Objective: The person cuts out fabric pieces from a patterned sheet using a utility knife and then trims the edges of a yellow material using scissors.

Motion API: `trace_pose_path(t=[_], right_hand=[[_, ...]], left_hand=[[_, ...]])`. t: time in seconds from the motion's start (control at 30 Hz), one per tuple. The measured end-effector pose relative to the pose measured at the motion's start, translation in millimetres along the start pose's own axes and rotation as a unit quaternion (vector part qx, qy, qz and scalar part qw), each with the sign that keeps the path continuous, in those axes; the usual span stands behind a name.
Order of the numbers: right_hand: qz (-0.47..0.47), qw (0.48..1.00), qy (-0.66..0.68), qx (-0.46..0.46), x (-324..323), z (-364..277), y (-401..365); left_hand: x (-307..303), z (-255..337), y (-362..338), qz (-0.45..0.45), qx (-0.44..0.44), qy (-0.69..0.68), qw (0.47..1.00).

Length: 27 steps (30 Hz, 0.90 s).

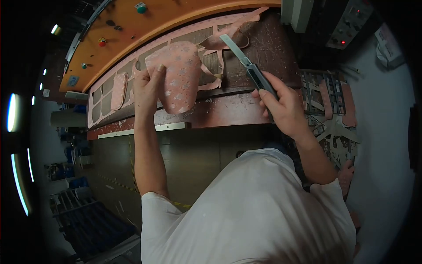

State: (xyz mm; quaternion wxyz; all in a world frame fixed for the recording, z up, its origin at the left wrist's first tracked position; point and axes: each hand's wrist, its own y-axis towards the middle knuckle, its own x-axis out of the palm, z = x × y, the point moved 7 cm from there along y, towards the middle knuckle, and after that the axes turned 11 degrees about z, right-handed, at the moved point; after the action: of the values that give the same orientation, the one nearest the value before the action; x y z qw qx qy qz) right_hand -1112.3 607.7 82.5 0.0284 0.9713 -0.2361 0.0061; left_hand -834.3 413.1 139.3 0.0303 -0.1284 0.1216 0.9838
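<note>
While the left hand [147, 86] pinches a pink piece [178, 77], the right hand [283, 108] clenches a knife [247, 65], handle hidden.

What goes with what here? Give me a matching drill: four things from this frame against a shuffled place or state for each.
Things
1. pink cut piece
2. utility knife
3. pink sheet with cut-outs
4. green button

Places or states
A. on the orange panel
B. gripped in the right hand, blade extended
C. lying flat on the dark bench
D. held up by the left hand

Pairs: 1-D, 2-B, 3-C, 4-A
</note>
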Motion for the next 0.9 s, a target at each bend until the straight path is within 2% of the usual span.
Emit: trace_pose_path(t=[0.07, 0.1, 0.2, 0.33, 0.6, 0.7, 0.9], right_hand=[[-0.014, 0.999, -0.003, -0.038, 19.8, -4.0, 15.6], [-0.046, 0.996, -0.066, -0.027, 29.1, -8.2, 22.9], [-0.063, 0.991, -0.096, -0.065, 50.2, -1.3, 44.5], [-0.071, 0.989, -0.093, -0.087, 67.3, 8.5, 62.4], [-0.095, 0.983, -0.108, -0.118, 75.8, 12.8, 72.9], [-0.112, 0.984, -0.097, -0.095, 77.1, 14.3, 74.8], [-0.120, 0.982, -0.101, -0.108, 82.7, 21.8, 81.5]], left_hand=[[-6.2, -7.7, 0.4, -0.005, 0.015, 0.017, 1.000], [-7.7, -8.9, -0.1, -0.020, 0.008, 0.027, 0.999], [-9.3, -3.5, -5.8, -0.019, 0.011, 0.035, 0.999], [-7.0, -0.1, -8.3, -0.030, -0.004, 0.023, 0.999], [-7.6, 0.2, -10.4, -0.030, -0.009, 0.059, 0.998], [-10.0, -4.5, -9.3, -0.016, -0.013, 0.065, 0.998], [-7.9, 0.7, -10.8, -0.002, -0.004, 0.090, 0.996]])
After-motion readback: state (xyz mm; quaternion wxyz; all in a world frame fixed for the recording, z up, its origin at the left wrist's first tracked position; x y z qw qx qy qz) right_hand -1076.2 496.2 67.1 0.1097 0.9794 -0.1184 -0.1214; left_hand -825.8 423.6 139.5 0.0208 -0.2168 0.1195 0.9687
